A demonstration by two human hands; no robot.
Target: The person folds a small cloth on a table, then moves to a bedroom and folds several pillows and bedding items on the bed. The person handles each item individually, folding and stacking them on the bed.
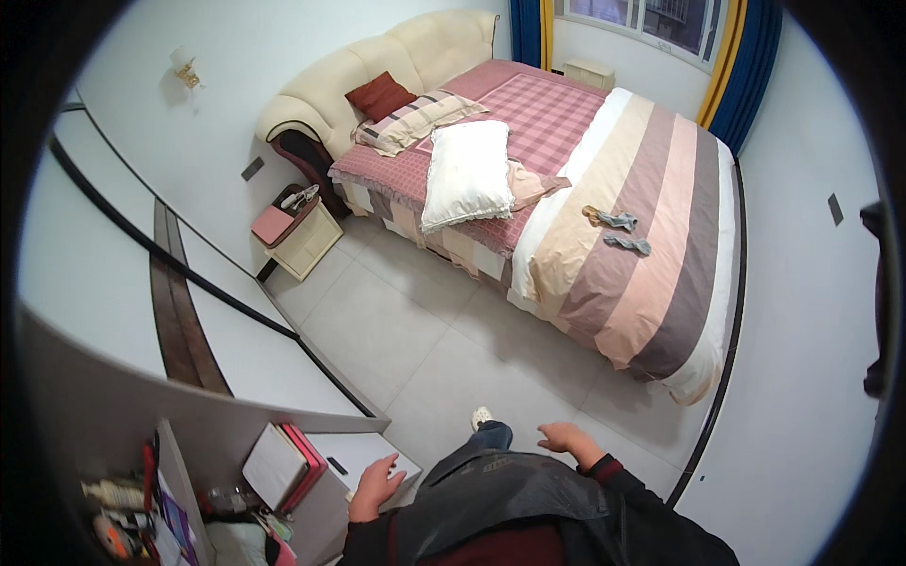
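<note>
My left hand (377, 486) is held low beside my body, fingers apart and holding nothing, near the edge of a white surface (361, 453) with a small black object on it. Over the tiled floor, my right hand (565, 440) hangs empty, its fingers loosely spread. Ahead stands a bed with a cream padded headboard (382, 60). A white pillow (467, 173) lies on its pink checked cover (541, 117), beside a striped pillow (425, 120) and a red cushion (380, 97). Grey socks (626, 245) lie on the striped duvet (658, 283) folded over the foot end.
A cream nightstand (304, 244) stands by the headboard with a pink item (272, 225) on top. Sliding wardrobe doors (262, 318) line the left. Cluttered shelves (184, 467) and upright folders (304, 467) are at lower left. Grey floor tiles (425, 339) lie before the bed.
</note>
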